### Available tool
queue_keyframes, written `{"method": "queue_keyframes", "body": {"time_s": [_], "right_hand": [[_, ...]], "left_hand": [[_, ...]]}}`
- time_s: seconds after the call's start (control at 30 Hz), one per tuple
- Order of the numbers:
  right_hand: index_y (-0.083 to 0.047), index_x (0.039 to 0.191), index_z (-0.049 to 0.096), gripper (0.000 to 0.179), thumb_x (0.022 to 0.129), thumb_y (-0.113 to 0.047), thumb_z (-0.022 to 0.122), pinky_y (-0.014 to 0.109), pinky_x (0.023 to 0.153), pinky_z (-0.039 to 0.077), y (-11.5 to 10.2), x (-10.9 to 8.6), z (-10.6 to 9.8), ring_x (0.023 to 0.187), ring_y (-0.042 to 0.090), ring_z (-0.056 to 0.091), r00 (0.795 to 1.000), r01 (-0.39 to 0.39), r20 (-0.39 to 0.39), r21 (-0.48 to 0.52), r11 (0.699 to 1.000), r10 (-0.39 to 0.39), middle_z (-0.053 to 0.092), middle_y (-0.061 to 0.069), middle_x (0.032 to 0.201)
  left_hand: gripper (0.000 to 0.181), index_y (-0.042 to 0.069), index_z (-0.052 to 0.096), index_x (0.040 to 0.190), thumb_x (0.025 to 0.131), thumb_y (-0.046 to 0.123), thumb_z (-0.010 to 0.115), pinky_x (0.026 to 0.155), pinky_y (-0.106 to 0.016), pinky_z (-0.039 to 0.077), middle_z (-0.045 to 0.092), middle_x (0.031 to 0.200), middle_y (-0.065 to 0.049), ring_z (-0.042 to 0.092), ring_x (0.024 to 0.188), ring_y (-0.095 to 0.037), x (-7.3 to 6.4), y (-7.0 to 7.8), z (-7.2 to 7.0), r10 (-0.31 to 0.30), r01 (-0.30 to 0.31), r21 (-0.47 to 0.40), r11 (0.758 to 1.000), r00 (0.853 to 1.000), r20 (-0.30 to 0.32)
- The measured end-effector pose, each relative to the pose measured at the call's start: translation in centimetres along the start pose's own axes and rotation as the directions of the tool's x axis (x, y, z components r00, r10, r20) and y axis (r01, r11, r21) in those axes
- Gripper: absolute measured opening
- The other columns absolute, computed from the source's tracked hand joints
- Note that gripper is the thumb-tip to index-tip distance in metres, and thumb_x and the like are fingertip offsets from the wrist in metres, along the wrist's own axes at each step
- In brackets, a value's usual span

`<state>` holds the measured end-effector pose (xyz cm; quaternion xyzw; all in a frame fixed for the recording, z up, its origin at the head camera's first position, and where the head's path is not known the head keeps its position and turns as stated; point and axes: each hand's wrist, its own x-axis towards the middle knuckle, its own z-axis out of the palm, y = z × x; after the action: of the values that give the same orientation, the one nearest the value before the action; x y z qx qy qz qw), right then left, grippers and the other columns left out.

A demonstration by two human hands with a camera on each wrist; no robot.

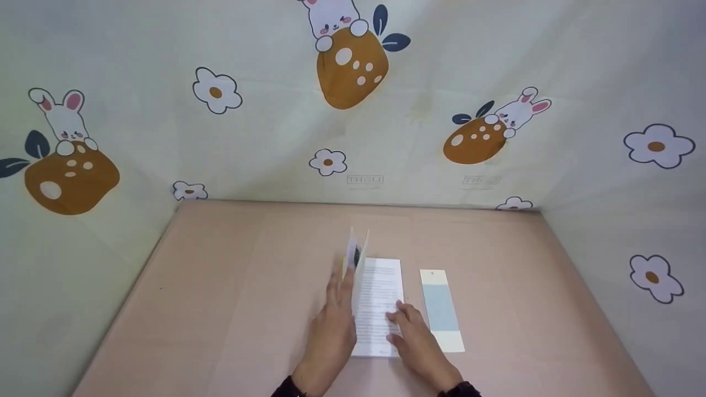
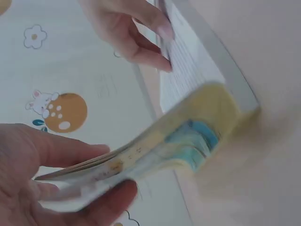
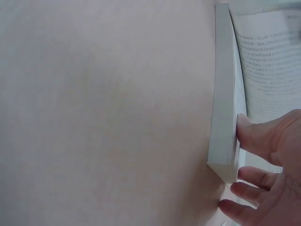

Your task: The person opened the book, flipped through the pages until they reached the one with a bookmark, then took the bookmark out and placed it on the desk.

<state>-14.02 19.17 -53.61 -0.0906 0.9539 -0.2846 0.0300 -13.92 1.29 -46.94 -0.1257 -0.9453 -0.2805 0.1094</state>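
Observation:
A book (image 1: 378, 309) lies on the table with its cover and some leaves (image 1: 359, 275) raised upright at the left. My left hand (image 1: 331, 325) holds this raised part, thumb and fingers on either side of it in the left wrist view. The cover (image 2: 202, 122) shows yellow with a teal picture and is bent near the spine. At the right edge of the printed page is my right hand (image 1: 416, 336), its thumb and fingertips spread apart. The right wrist view shows the thumb resting on the edge of the thick page block (image 3: 223, 94), fingertips close to its corner.
A cream and pale blue bookmark (image 1: 440, 309) with a small hole lies right of the book, partly behind the right hand. The pinkish table (image 1: 248, 275) is bordered by pale cloth walls (image 1: 265, 127) printed with rabbits and flowers.

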Motion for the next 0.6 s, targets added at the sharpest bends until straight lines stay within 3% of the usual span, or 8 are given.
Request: {"method": "queue_keyframes", "body": {"time_s": [0.07,0.13,0.27,0.4,0.6], "right_hand": [[-0.003,0.120,0.055,0.038,0.085,-0.014,0.063,0.051,0.103,0.037,0.1,0.0,0.0,0.130,0.040,0.037,1.000,0.006,-0.004,-0.004,1.000,-0.006,0.039,0.022,0.140],[-0.004,0.119,0.055,0.037,0.084,-0.014,0.064,0.049,0.102,0.039,0.1,0.0,0.1,0.129,0.040,0.039,1.000,0.018,-0.012,-0.021,1.000,-0.018,0.041,0.022,0.138],[-0.001,0.124,0.053,0.040,0.086,-0.010,0.062,0.044,0.100,0.042,0.2,0.1,0.2,0.126,0.038,0.044,0.998,0.049,-0.045,-0.057,0.997,-0.052,0.044,0.021,0.134],[0.000,0.131,0.050,0.049,0.085,-0.008,0.062,0.042,0.100,0.043,0.2,0.1,0.1,0.123,0.034,0.047,0.997,0.047,-0.065,-0.036,0.998,-0.049,0.049,0.019,0.130],[-0.004,0.132,0.050,0.062,0.074,-0.013,0.071,0.039,0.098,0.045,0.7,0.2,-0.2,0.117,0.027,0.053,0.996,0.050,-0.070,0.001,0.999,-0.049,0.055,0.013,0.125]], "left_hand": [[0.077,0.005,0.021,0.146,0.081,-0.007,0.059,0.054,-0.021,0.051,0.041,0.139,-0.027,0.065,0.084,-0.026,-0.2,0.4,0.2,0.039,-0.035,-0.065,0.997,0.998,0.049],[0.070,0.002,0.024,0.145,0.084,0.001,0.059,0.068,-0.028,0.056,0.048,0.133,-0.025,0.064,0.099,-0.030,-0.5,0.7,0.7,0.067,-0.057,-0.095,0.994,0.992,0.109],[0.064,0.002,0.034,0.141,0.086,0.020,0.063,0.091,-0.044,0.050,0.049,0.133,-0.021,0.052,0.119,-0.035,-1.1,0.8,2.3,0.090,-0.074,-0.073,0.995,0.967,0.240],[0.066,0.006,0.037,0.140,0.086,0.034,0.064,0.095,-0.053,0.044,0.044,0.138,-0.021,0.046,0.121,-0.043,-1.7,0.4,3.8,0.090,-0.089,-0.019,0.996,0.942,0.322],[0.066,0.008,0.041,0.138,0.085,0.043,0.060,0.087,-0.060,0.045,0.042,0.138,-0.021,0.045,0.116,-0.052,-1.9,0.3,5.0,0.125,-0.159,0.079,0.984,0.935,0.332]]}}
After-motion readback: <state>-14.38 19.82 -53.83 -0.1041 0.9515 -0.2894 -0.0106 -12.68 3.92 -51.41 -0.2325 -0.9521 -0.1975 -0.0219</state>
